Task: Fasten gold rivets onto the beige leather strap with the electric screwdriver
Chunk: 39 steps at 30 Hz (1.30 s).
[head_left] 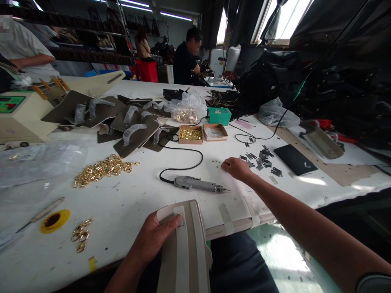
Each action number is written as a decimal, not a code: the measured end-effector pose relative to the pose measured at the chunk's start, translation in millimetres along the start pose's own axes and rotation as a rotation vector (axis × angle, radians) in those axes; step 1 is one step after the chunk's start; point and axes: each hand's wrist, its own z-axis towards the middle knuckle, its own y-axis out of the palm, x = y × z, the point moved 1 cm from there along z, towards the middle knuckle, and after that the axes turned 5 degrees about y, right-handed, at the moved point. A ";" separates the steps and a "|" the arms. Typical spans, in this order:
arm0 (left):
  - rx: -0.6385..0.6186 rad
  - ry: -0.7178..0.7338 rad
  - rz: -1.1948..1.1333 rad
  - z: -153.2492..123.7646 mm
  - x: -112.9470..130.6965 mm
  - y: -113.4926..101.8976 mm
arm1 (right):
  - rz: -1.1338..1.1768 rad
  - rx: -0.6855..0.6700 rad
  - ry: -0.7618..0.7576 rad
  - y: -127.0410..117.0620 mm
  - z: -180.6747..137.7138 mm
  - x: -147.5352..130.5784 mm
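My left hand (pixel 154 238) grips a beige leather bag panel (pixel 185 260) at the table's front edge, its thumb pressed on a small marked rectangle near the top. The panel has raised strips down its length. Out on the white table, my right hand (pixel 236 167) has its fingertips pinched together and low over the surface. Whatever they hold is hidden or too small to name. Just left of the fingertips lie several tiny brass-coloured pieces (pixel 217 166). Between the two hands rests a grey electric screwdriver (pixel 195 184), its bit pointing right and its black cord running back.
Dark metal plates (pixel 264 158) lie scattered beyond my right hand, beside a black notebook-like panel (pixel 295 159). Farther back stand a cardboard box of brass pieces (pixel 191 134) and a green box (pixel 219 116). Gold clasps (pixel 102 170) and yellow tape (pixel 55 221) are left. Co-workers sit behind.
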 end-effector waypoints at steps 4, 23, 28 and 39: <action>-0.007 -0.004 -0.007 -0.5 -0.5 0.0 | 0.023 0.013 -0.036 -24.4 -1.5 24.2; -0.046 0.012 -0.010 0.8 -13.1 -5.2 | -0.014 -0.087 -0.058 -17.6 -30.3 50.5; -0.060 0.017 -0.006 3.0 -13.3 -5.6 | 0.110 -0.131 -0.011 -8.2 -16.0 39.3; -0.050 0.013 0.010 1.0 -7.1 -3.7 | 0.114 -0.082 0.069 11.2 7.9 6.2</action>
